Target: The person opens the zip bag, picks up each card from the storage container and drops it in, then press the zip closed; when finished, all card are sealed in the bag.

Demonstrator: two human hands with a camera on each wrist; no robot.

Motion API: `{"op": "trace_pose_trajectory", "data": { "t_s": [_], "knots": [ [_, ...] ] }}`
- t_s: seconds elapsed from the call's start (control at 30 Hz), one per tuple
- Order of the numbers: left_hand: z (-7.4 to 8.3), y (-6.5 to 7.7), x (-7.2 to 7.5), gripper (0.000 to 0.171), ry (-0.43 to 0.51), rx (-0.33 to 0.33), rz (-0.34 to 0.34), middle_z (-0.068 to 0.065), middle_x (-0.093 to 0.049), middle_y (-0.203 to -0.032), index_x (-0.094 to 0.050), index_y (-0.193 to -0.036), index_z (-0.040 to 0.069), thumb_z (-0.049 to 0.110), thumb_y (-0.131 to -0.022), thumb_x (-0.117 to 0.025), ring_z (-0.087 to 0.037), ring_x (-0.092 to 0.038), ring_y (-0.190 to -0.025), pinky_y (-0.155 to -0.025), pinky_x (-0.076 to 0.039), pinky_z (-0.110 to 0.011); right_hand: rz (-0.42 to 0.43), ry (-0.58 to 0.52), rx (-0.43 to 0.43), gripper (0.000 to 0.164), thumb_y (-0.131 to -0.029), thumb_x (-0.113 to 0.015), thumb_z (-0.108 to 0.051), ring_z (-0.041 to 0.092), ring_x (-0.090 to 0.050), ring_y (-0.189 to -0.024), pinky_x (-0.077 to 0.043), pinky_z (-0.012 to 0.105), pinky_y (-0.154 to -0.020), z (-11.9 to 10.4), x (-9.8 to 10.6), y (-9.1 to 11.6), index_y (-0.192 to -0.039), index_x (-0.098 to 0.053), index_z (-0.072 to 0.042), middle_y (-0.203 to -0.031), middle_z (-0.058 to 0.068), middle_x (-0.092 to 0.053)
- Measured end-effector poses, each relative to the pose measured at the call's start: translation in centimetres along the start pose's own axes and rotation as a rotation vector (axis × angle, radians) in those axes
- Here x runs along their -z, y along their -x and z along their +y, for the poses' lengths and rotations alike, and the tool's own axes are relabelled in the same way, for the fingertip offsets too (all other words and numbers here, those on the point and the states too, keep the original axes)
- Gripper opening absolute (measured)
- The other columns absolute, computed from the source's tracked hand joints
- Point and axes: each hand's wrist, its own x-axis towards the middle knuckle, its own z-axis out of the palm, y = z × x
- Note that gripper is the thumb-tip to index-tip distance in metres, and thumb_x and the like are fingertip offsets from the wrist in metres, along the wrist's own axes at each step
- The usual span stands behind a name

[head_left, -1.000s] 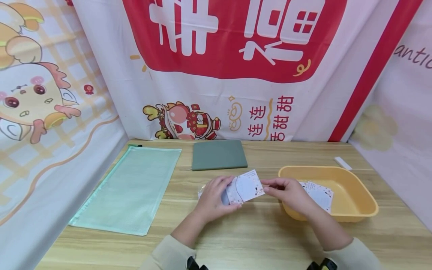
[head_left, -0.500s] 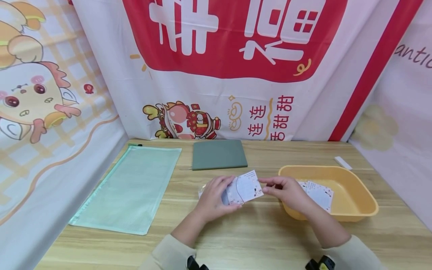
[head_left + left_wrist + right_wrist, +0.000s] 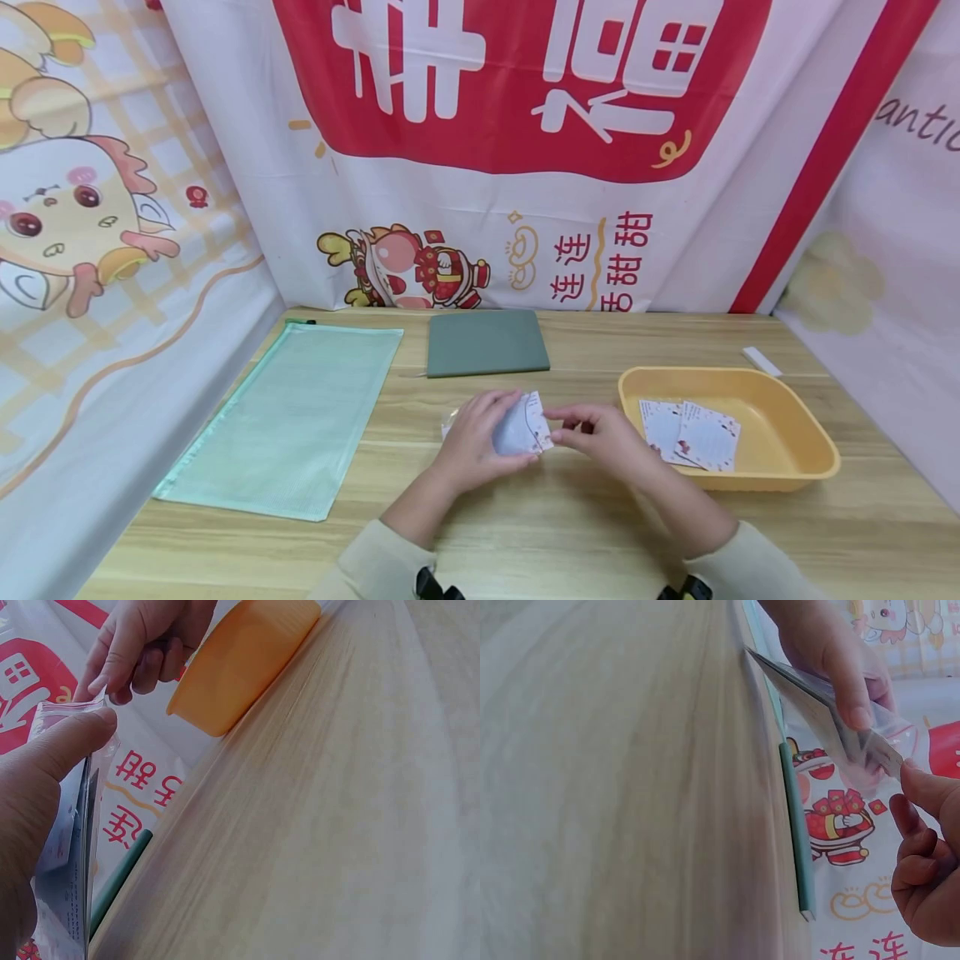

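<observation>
In the head view my left hand (image 3: 468, 437) grips a small clear plastic bag (image 3: 514, 432) above the table, left of the tray. The left wrist view shows the thumb pressed near the bag's mouth, with a thin stack of cards (image 3: 69, 859) inside. A white card with a small printed pattern (image 3: 538, 421) sits partly in the bag, its right end sticking out. My right hand (image 3: 603, 437) pinches that end between thumb and forefinger, its other fingers curled, as the right wrist view also shows. The left hand covers the bag's left part.
A yellow tray (image 3: 787, 482) stands at the right with printed cards (image 3: 708, 437) lying in it. Behind the hands lies a dark green notebook (image 3: 487, 343). A mint zip pouch (image 3: 285, 421) is at the left, a small white strip (image 3: 762, 362) at the back right.
My right hand has moved left, and the card has slid further into the bag, so less of it sticks out. More of the tray's cards now show. The left hand stays put.
</observation>
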Motion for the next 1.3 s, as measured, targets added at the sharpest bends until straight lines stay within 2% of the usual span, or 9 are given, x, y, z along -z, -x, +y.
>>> {"op": "trace_pose_trajectory", "data": {
  "t_s": [0.17, 0.27, 0.5, 0.8, 1.03, 1.2, 1.3],
  "knots": [
    [-0.1, 0.0, -0.1, 0.082, 0.011, -0.013, 0.014, -0.007, -0.056, -0.136, -0.051, -0.142, 0.014, 0.048, -0.073, -0.080, -0.024, -0.052, -0.123, -0.101, -0.046, -0.047, -0.005, 0.004, 0.030, 0.029, -0.087, -0.073, -0.021, 0.014, -0.053, -0.076, -0.046, 0.020, -0.061, 0.4, -1.0, -0.4, -0.115, -0.073, -0.015, -0.088, 0.001, -0.068],
    [-0.2, 0.0, -0.1, 0.081, 0.003, -0.031, 0.024, -0.006, -0.057, -0.135, -0.052, -0.141, 0.014, 0.048, -0.073, -0.080, -0.024, -0.053, -0.122, -0.100, -0.047, -0.046, -0.019, -0.003, 0.020, 0.028, -0.088, -0.073, -0.022, 0.014, -0.054, -0.078, -0.046, 0.021, -0.062, 0.5, -1.4, -0.5, -0.115, -0.073, -0.016, -0.089, 0.001, -0.067],
    [-0.2, 0.1, -0.1, 0.080, 0.006, -0.019, 0.003, -0.006, -0.056, -0.136, -0.051, -0.142, 0.015, 0.047, -0.075, -0.079, -0.023, -0.052, -0.124, -0.102, -0.046, -0.048, -0.033, 0.020, 0.027, 0.028, -0.087, -0.073, -0.015, 0.014, -0.056, -0.078, -0.047, 0.021, -0.062, 0.4, -2.1, -0.9, -0.114, -0.073, -0.015, -0.088, 0.000, -0.068],
    [-0.1, 0.0, 0.1, 0.080, 0.003, -0.037, 0.000, -0.007, -0.055, -0.137, -0.051, -0.141, 0.012, 0.047, -0.075, -0.079, -0.025, -0.052, -0.125, -0.104, -0.044, -0.050, -0.045, 0.002, -0.007, 0.024, -0.090, -0.070, -0.019, 0.014, -0.054, -0.079, -0.047, 0.022, -0.062, 0.3, -2.0, -1.0, -0.113, -0.074, -0.017, -0.091, 0.000, -0.068],
    [0.1, 0.0, 0.2, 0.083, -0.005, -0.012, -0.010, -0.007, -0.055, -0.138, -0.049, -0.144, 0.016, 0.050, -0.074, -0.078, -0.024, -0.052, -0.125, -0.105, -0.045, -0.048, 0.041, -0.051, -0.042, 0.029, -0.091, -0.069, -0.021, 0.015, -0.050, -0.073, -0.044, 0.021, -0.057, -0.2, 0.6, -0.2, -0.118, -0.071, -0.011, -0.079, 0.002, -0.059],
    [0.1, 0.0, 0.1, 0.083, 0.004, 0.003, -0.017, -0.007, -0.054, -0.138, -0.048, -0.144, 0.017, 0.049, -0.074, -0.078, -0.025, -0.051, -0.126, -0.106, -0.043, -0.049, 0.106, 0.001, -0.064, 0.033, -0.093, -0.067, -0.028, 0.016, -0.049, -0.073, -0.043, 0.022, -0.057, 0.6, 4.0, 0.5, -0.120, -0.070, -0.011, -0.080, 0.005, -0.056],
    [0.1, 0.0, 0.1, 0.083, 0.013, 0.003, -0.020, -0.007, -0.054, -0.138, -0.048, -0.144, 0.017, 0.049, -0.074, -0.079, -0.025, -0.050, -0.127, -0.107, -0.042, -0.049, 0.153, 0.041, -0.063, 0.035, -0.093, -0.067, -0.030, 0.013, -0.050, -0.075, -0.044, 0.022, -0.060, 1.8, 6.1, 0.8, -0.120, -0.070, -0.009, -0.086, 0.004, -0.061]
  ]
}}
